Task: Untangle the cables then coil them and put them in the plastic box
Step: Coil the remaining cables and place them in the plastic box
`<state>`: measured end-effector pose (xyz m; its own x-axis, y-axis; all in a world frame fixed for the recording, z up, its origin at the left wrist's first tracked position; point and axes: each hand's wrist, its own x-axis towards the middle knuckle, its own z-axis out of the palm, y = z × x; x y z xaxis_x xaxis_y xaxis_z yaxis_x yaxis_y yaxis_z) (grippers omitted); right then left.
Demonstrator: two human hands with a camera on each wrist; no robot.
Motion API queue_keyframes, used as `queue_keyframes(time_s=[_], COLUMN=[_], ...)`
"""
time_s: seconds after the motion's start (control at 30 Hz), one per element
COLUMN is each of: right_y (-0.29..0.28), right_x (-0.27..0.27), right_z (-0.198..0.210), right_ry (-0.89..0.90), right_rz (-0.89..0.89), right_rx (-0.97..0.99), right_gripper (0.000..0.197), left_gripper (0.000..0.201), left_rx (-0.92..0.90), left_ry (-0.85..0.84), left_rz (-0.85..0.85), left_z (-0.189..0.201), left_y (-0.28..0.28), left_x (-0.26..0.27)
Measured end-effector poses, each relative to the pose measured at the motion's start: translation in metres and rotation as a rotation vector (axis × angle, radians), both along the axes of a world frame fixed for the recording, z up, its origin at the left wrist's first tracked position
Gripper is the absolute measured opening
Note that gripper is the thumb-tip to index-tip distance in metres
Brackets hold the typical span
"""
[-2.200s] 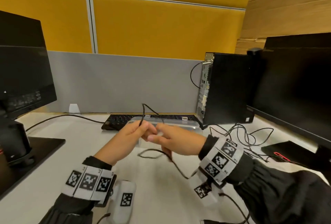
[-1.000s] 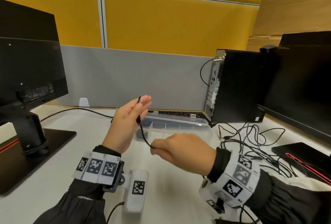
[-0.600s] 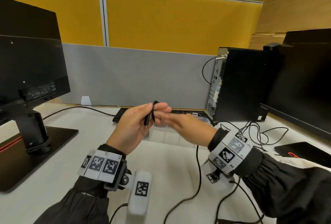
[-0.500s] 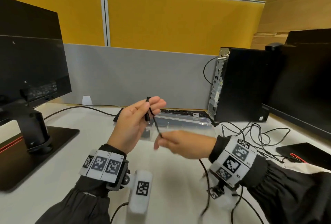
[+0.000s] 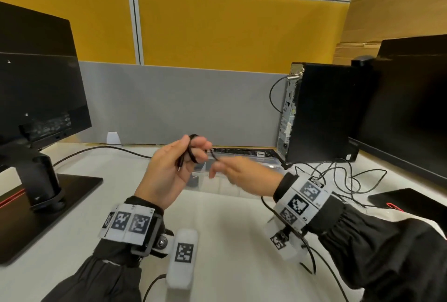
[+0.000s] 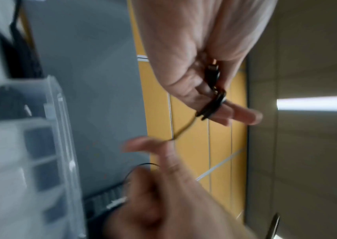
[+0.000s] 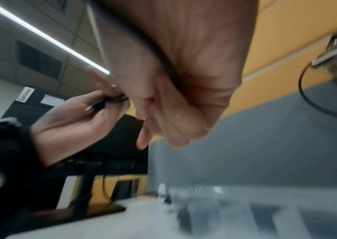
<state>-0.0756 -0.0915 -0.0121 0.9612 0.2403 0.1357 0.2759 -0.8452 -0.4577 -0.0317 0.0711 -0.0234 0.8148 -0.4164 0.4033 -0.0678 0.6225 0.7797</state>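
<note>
Left hand (image 5: 169, 171) was raised above the counter (image 5: 229, 241), palm toward the camera; a thin black cable (image 5: 192, 151) was wound in small loops round its extended fingers (image 6: 237, 113); thumb pressed the plug end (image 6: 212, 76) against the fingers, so left grip was clamped on the cable. Right hand (image 5: 244, 173) was just right of it, blurred; its thumb and forefinger pinched the same cable a short way from the loops; right grip was clamped on the cable too. The strand ran taut between the two hands, then passed under the right palm (image 7: 169, 69) and dropped toward the counter by the right wrist.

The clear plastic box (image 5: 242, 180) sat on the counter just beyond the hands, lid open, divided into compartments; dark contents showed in some (image 6: 41, 142), too blurred to identify. A tangle of black cables (image 5: 338, 176) lay on the counter to the right of the box, near the upright black computer case (image 5: 319, 113). Keyboard (image 5: 244, 151) lay behind the box against the grey partition (image 5: 181, 103); monitor on stand (image 5: 36, 98) at far left; second monitor (image 5: 411, 108) at right.
</note>
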Motion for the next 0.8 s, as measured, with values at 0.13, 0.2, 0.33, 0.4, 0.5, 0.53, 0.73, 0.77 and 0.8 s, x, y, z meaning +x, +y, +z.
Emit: queue_keyframes(time_s=[0.13,0.2,0.33,0.4,0.5,0.53,0.73,0.77,0.8], right_y=[0.025,0.032,0.024,0.016,0.007,0.005,-0.014,-0.017,-0.018], right_x=[-0.020,-0.026,-0.021,-0.017,-0.015,-0.017,-0.028,-0.029,-0.030], right_z=[-0.013,-0.007,0.017,0.021,0.022,0.023,0.032,0.032,0.033], right_ry=[0.278,0.284,0.059,0.007,0.101,0.147,0.410,0.413,0.414], right_rz=[0.142,0.168,0.133,0.091,0.072,0.081,0.103,0.089,0.070], right_rx=[-0.023,0.044,0.061,0.142,0.168,0.140,0.023,0.010,0.012], right_gripper=[0.023,0.020,0.023,0.025,0.027,0.025,0.026,0.031,0.035], left_gripper=[0.033,0.030,0.037,0.045,0.033,0.030,0.029,0.028,0.027], left_rx=[-0.018,0.158,0.536,0.708,0.896,0.920,0.868,0.842,0.812], left_ry=[-0.007,-0.135,-0.387,-0.551,-0.724,-0.771,-0.814,-0.796,-0.774], left_rz=[0.094,0.182,0.253,0.252,0.369,0.410,0.673,0.731,0.793], left_z=[-0.004,-0.011,-0.015,-0.013,-0.011,-0.010,-0.005,-0.004,-0.004], left_y=[-0.004,-0.006,0.003,0.007,0.008,0.009,0.024,0.027,0.029], left_x=[0.010,0.012,0.016,0.013,0.006,0.006,0.018,0.021,0.023])
